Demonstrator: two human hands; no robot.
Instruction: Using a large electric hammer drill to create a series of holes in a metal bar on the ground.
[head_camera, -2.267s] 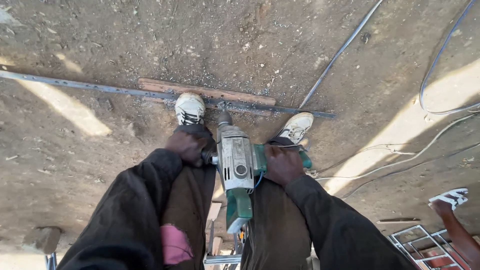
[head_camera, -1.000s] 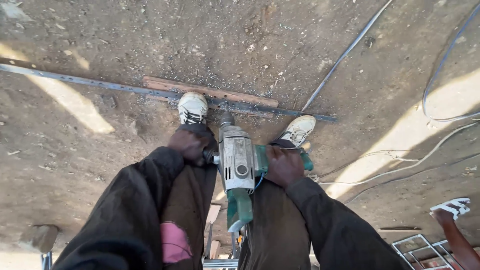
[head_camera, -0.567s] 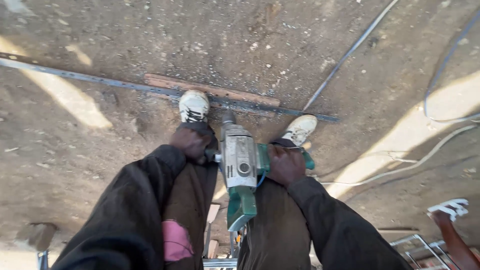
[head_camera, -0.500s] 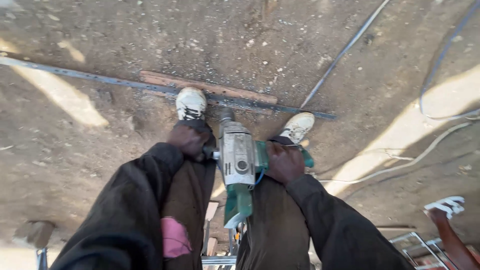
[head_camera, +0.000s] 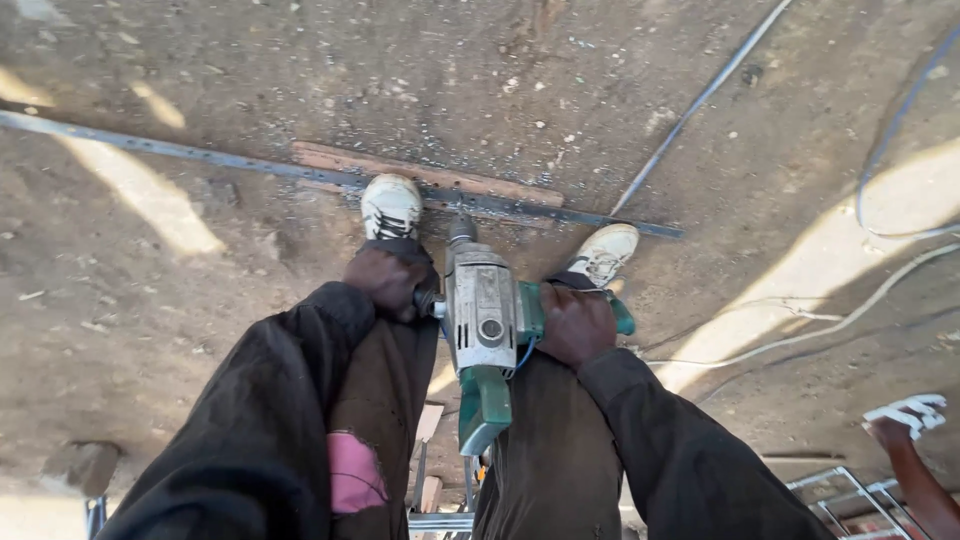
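I stand over a long flat metal bar (head_camera: 200, 155) lying on the dirt ground across a thin wooden board (head_camera: 480, 184). Both my white shoes (head_camera: 390, 205) press near the bar. A grey and green power drill (head_camera: 480, 320) points straight down, its chuck tip right at the bar between my feet. My left hand (head_camera: 385, 280) grips the drill's side handle. My right hand (head_camera: 575, 325) is closed on the green handle at the other side. Dark sleeves cover both arms.
A thin metal rod (head_camera: 700, 100) runs diagonally at the upper right. White cables (head_camera: 830, 325) trail over the ground at the right. Another person's sandalled foot (head_camera: 905, 420) is at the lower right, by a metal frame (head_camera: 850, 500). A stone (head_camera: 80, 465) lies lower left.
The view shifted slightly; my hands and the drill stay in the same place over the bar. The other person's foot at the lower right moved a little.
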